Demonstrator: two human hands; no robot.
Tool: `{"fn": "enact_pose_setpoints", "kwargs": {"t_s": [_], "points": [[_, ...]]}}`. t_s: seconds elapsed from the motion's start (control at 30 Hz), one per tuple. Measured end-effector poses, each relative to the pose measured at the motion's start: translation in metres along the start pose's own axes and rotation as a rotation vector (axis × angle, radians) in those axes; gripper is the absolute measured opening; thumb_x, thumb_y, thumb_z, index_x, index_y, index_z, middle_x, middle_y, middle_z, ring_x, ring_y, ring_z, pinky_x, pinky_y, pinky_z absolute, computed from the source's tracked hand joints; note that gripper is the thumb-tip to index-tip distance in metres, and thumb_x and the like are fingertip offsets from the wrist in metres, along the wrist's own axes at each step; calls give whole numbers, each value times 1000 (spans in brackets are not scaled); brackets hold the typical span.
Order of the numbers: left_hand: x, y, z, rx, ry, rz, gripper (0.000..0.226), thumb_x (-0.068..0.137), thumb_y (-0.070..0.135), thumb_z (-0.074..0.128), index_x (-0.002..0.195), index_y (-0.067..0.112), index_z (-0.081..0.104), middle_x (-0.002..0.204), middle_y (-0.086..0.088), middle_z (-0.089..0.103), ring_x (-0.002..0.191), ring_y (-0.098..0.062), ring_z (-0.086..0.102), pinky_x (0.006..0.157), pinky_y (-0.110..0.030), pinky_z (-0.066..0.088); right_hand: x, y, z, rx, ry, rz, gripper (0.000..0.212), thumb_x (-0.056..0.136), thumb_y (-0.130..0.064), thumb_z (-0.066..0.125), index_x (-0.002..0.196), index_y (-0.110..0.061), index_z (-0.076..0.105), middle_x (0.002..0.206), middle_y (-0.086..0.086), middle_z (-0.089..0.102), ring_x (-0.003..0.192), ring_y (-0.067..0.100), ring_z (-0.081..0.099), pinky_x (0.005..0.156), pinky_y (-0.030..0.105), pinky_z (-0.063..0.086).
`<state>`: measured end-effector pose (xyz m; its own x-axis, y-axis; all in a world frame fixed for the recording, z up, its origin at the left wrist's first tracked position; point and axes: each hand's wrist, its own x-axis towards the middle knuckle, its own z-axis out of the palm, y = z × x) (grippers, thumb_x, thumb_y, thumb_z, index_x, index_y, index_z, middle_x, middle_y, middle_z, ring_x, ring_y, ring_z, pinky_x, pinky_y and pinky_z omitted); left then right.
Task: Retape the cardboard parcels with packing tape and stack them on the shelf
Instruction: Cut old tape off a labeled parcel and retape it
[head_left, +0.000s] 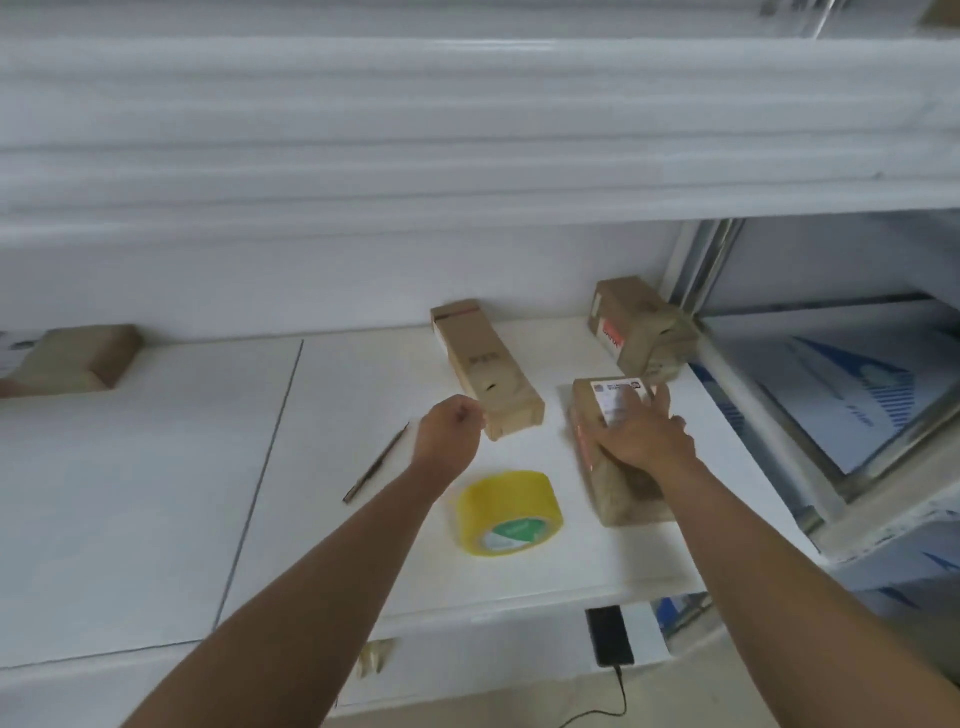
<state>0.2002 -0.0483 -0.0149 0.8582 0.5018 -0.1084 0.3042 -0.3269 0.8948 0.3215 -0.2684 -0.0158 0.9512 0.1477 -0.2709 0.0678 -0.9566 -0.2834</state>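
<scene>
On the white bench (156, 467), head view: my right hand (641, 434) presses flat on the labelled brown cardboard parcel (613, 467), likely steadying it for taping. Left hand (449, 434) curled, empty, beside the long cardboard parcel (485, 366). Yellow packing tape roll (506, 512) lies between.

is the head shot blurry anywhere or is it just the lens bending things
Head view: both. Motion blur smears the upper shelf edge, the right hand and the labelled parcel it rests on; the tape roll is sharper. The wide lens bows the shelf lines. Lighting is soft, shadows faint.
</scene>
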Motion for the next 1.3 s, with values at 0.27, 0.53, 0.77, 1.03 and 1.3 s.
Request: {"fn": "enact_pose_setpoints", "kwargs": {"t_s": [0.27,0.53,0.77,1.03,1.3], "points": [[-14,44,34,-37,61,-66,29,97,33,51,122,19,58,107,-4,68,90,-21,66,72,-31,50,11,2,-30,110,94,-242,102,70,-88,43,150,-28,21,150,9,35,127,39,44,98,50,43],[-43,72,-6,-545,23,-126,96,80,71,62,152,43,6,129,7,65,114,-21,65,93,-47,54,-61,-87,-51,246,178,-804,103,76,-77,52,154,-22,12,159,6,21,132,37,42,100,49,46],[-86,35,-90,-602,267,-30,53,96,48,55,144,36,35,122,2,70,111,-20,69,96,-47,52,-97,-145,-34,778,-416,-903,51,98,-43,57,144,-30,40,128,-14,59,104,4,66,84,33,57],[-124,-17,-162,-756,273,-111,50,102,49,39,136,17,55,124,-12,69,115,-30,66,103,-50,48,-124,-210,27,786,-774,-674,45,95,-47,58,137,-31,48,107,-5,75,91,12,73,81,38,55],[-141,-79,-190,-363,207,-230,108,73,64,76,157,41,11,144,13,46,122,-16,58,104,-40,49,-142,-249,84,824,-503,-436,64,91,-59,57,140,-24,32,119,3,67,102,18,67,88,39,55]]}}
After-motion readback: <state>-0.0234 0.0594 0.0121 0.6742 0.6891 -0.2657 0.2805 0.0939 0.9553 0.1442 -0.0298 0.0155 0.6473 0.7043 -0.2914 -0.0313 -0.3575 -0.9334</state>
